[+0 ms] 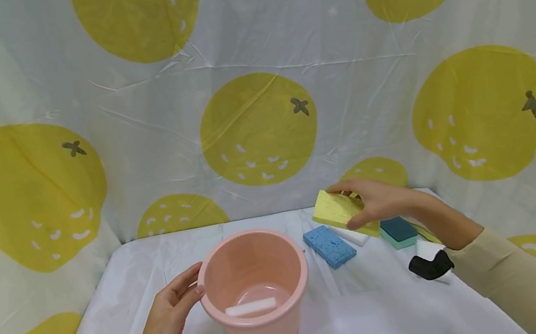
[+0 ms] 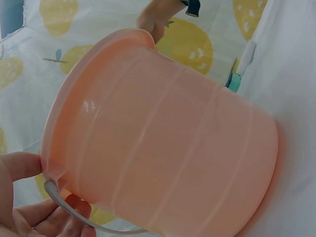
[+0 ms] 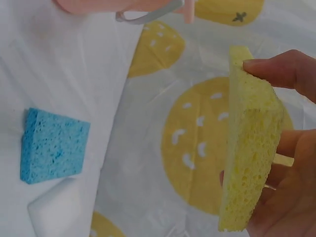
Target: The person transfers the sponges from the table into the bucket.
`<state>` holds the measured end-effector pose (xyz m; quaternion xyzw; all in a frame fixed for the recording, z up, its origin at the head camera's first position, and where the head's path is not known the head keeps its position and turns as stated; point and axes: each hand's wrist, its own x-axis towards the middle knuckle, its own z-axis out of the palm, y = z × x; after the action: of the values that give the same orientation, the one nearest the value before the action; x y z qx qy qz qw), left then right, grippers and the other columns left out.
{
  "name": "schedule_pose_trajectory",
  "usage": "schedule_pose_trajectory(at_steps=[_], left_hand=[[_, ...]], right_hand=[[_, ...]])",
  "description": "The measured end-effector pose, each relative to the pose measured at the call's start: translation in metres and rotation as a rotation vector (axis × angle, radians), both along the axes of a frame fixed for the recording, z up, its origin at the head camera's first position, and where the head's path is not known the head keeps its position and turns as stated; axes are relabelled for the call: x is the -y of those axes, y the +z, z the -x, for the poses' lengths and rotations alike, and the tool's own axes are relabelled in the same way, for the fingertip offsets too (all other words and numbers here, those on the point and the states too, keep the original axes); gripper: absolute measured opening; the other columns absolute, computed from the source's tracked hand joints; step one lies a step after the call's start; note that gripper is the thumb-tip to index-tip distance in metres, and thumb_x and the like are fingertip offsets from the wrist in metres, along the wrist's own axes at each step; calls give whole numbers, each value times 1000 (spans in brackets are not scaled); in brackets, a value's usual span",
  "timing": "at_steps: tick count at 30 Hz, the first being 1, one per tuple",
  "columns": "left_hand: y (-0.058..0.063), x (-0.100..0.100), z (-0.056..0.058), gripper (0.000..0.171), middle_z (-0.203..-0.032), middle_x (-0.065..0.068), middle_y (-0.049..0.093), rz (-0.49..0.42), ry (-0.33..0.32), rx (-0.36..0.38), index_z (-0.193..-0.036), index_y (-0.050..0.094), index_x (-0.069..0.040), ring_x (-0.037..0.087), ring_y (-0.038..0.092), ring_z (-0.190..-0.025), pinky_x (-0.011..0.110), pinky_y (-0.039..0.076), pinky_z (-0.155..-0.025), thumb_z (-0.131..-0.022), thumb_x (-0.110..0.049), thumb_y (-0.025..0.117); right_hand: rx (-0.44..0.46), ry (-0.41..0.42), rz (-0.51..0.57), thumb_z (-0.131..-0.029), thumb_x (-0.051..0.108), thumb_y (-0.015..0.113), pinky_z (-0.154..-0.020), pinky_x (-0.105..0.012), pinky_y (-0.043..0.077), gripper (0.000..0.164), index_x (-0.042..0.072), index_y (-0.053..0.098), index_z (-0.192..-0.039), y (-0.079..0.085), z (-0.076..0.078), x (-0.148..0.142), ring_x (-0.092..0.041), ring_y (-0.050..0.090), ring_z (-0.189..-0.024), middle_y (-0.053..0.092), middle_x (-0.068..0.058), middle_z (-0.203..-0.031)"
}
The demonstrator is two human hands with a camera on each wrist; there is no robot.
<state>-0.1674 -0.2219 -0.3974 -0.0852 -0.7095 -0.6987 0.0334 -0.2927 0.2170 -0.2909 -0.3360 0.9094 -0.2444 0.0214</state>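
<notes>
In the head view a pink plastic bucket (image 1: 266, 331) stands upright on the white cloth, with a white block (image 1: 251, 307) lying at its bottom. My left hand (image 1: 163, 318) pinches the bucket's left rim, thumb (image 2: 22, 165) on the rim and fingers below, beside the grey handle (image 2: 74, 212). To the bucket's right, my right hand (image 1: 377, 201) holds a yellow sponge (image 1: 336, 211) up above the table, thumb on one side and fingers on the other. A blue sponge (image 1: 330, 246) lies flat between the bucket and that hand.
Partly hidden under the yellow sponge lies a white block (image 1: 355, 235). Further right are a green sponge with a dark top (image 1: 399, 231) and another yellow piece (image 1: 426, 233). A black-and-white item (image 1: 430, 265) shows by the right cuff. A lemon-print curtain (image 1: 250, 48) hangs behind.
</notes>
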Motion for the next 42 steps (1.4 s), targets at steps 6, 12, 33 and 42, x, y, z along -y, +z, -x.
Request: schedule_pose_trajectory(at_steps=[6, 12, 33, 42], left_hand=[[0, 1, 0, 52, -150, 16, 52, 10, -3, -9, -151, 48, 0, 20, 61, -124, 19, 40, -101, -104, -13, 64], [0, 1, -1, 52, -151, 15, 51, 13, -4, -9, -151, 48, -1, 20, 61, -124, 19, 40, -101, -104, -14, 64], [-1, -1, 1, 54, -151, 15, 50, 13, 11, 28, -152, 47, 0, 18, 61, -125, 18, 41, -100, -103, -15, 65], [1, 0, 1, 53, -151, 15, 50, 20, 14, 28, -152, 47, 0, 18, 60, -125, 18, 41, -100, -103, -15, 65]], right_hand=[[4, 51, -68, -78, 25, 83, -84, -41, 51, 83, 4, 49, -151, 16, 2, 27, -29, 52, -113, 54, -11, -138], [26, 148, -102, -80, 25, 82, -90, -43, 50, 81, 9, 49, -153, 37, 0, 61, -25, 51, -115, 51, -7, -142], [12, 434, -235, -83, 23, 82, -101, -36, 47, 83, 11, 46, -156, 46, -14, 157, -19, 48, -126, 47, -6, -145], [5, 469, -270, -83, 25, 82, -103, -33, 45, 83, 11, 46, -156, 44, -15, 169, -17, 48, -128, 48, -5, -145]])
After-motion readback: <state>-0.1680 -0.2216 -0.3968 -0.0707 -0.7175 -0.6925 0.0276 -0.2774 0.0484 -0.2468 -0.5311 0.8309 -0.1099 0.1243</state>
